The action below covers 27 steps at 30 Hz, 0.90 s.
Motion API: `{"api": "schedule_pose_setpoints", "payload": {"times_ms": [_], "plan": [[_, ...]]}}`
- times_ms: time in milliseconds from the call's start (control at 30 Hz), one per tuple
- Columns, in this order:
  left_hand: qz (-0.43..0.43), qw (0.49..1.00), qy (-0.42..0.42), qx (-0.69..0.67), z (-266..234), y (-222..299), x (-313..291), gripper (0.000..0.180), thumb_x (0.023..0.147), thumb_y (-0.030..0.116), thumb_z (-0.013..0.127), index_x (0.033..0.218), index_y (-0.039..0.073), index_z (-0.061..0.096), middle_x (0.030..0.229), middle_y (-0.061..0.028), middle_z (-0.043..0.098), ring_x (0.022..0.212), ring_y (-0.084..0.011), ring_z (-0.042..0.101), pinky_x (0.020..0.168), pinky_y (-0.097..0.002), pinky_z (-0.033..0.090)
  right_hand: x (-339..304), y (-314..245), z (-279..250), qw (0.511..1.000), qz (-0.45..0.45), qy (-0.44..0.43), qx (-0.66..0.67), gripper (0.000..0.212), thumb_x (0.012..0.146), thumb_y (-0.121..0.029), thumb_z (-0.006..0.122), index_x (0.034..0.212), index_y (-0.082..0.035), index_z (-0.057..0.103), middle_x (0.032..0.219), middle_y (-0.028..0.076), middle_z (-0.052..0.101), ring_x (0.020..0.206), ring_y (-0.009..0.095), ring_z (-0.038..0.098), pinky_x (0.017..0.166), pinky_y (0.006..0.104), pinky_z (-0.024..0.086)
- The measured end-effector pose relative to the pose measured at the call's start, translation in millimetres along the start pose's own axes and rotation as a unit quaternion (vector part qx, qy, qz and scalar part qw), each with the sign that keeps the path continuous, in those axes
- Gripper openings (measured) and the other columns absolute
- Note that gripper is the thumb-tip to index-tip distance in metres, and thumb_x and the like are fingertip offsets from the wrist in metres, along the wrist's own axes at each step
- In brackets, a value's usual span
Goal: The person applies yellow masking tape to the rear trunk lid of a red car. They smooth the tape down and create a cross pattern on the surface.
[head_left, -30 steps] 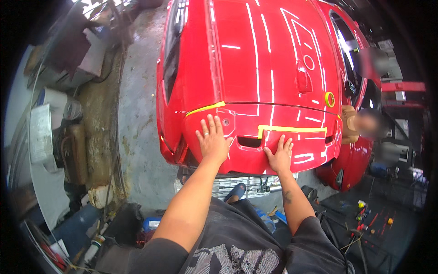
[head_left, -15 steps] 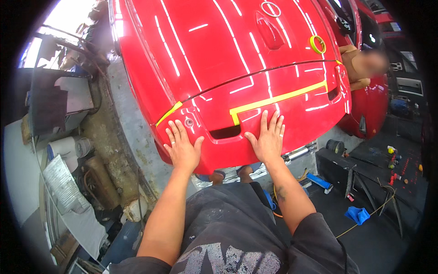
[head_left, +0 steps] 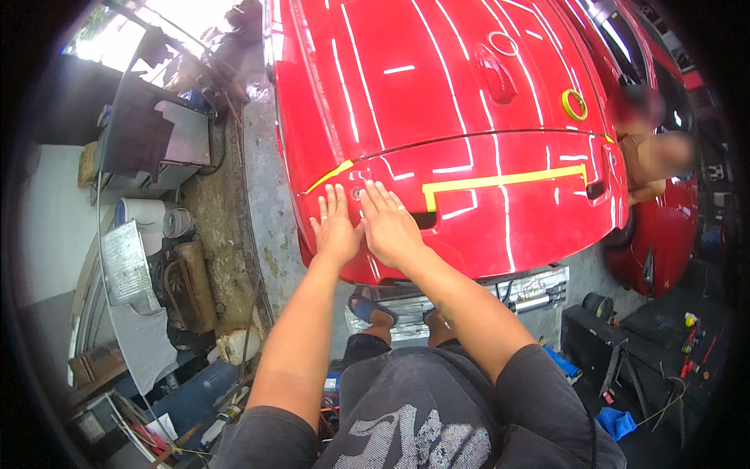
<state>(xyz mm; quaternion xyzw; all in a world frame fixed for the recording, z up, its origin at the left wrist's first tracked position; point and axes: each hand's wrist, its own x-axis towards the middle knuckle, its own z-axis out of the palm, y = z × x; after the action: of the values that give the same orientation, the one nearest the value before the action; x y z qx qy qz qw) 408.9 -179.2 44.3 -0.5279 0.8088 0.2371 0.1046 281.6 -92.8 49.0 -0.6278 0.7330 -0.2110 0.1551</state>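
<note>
Both my hands lie side by side on the glossy red panel [head_left: 531,227] at the near end of a red car. My left hand [head_left: 337,230] rests near the panel's left corner, fingers stretched out and holding nothing. Close beside it, my right hand [head_left: 388,227] is spread flat, also bare, its fingers by a small round fitting [head_left: 358,194]. Part of the dark cutout [head_left: 426,220] shows past my right hand, which hides the rest. Yellow masking tape [head_left: 508,179] runs along the panel, and another strip of yellow tape [head_left: 330,177] crosses the seam at its left end.
A yellow tape roll [head_left: 574,104] and a pale ring [head_left: 502,44] lie on the car's red surface [head_left: 406,94]. Another person [head_left: 644,160] is at the right side. Scrap and metal sheets [head_left: 129,262] crowd the left; a black stand [head_left: 594,344] and blue cloth [head_left: 617,423] are lower right.
My right hand has moved left across the panel, from right of the dark cutout to beside my left hand. The car sits further right in view.
</note>
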Motion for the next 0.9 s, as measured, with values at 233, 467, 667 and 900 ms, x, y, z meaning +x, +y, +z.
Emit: {"api": "schedule_pose_setpoints", "payload": {"times_ms": [233,467,667,900], "plan": [[0.042,0.997,0.045,-0.047,12.4,-25.7,7.5,0.116,0.084,0.047,0.082,0.170,0.005,0.016,0.179,-0.0134,0.015,0.165,-0.0342,0.013,0.129,-0.0631,0.016,34.5,-8.0,21.7,0.984,0.018,-0.090,-0.150,0.066,0.100,-0.024,0.057,0.156,0.009,0.042,0.168,0.026,0.036,0.158,0.035,0.033,0.130,0.0465,0.027],[0.047,0.990,0.053,-0.123,4.9,-37.0,13.8,0.114,0.084,0.047,0.075,0.167,-0.005,0.016,0.175,-0.0274,0.015,0.164,-0.0400,0.013,0.131,-0.0582,0.014,44.9,-14.9,7.9,0.965,0.032,-0.182,-0.185,0.073,0.105,-0.033,0.055,0.160,0.010,0.033,0.171,0.030,0.024,0.161,0.039,0.024,0.131,0.0474,0.024],[0.040,0.987,-0.001,-0.154,-0.5,-39.2,21.0,0.113,0.084,0.044,0.074,0.167,-0.007,0.014,0.176,-0.0277,0.009,0.164,-0.0435,0.006,0.130,-0.0646,0.011,57.3,-23.0,1.3,0.953,0.039,-0.239,-0.183,0.076,0.104,-0.033,0.058,0.160,0.012,0.031,0.171,0.032,0.022,0.161,0.043,0.022,0.131,0.0483,0.024],[0.042,0.986,-0.028,-0.162,-4.3,-42.4,27.6,0.104,0.089,0.040,0.070,0.167,-0.006,0.017,0.176,-0.0268,0.009,0.163,-0.0466,0.008,0.128,-0.0681,0.013,64.3,-25.7,7.6,0.941,0.046,-0.267,-0.201,0.077,0.103,-0.026,0.058,0.158,0.017,0.027,0.169,0.038,0.018,0.160,0.047,0.019,0.131,0.0489,0.022]]}}
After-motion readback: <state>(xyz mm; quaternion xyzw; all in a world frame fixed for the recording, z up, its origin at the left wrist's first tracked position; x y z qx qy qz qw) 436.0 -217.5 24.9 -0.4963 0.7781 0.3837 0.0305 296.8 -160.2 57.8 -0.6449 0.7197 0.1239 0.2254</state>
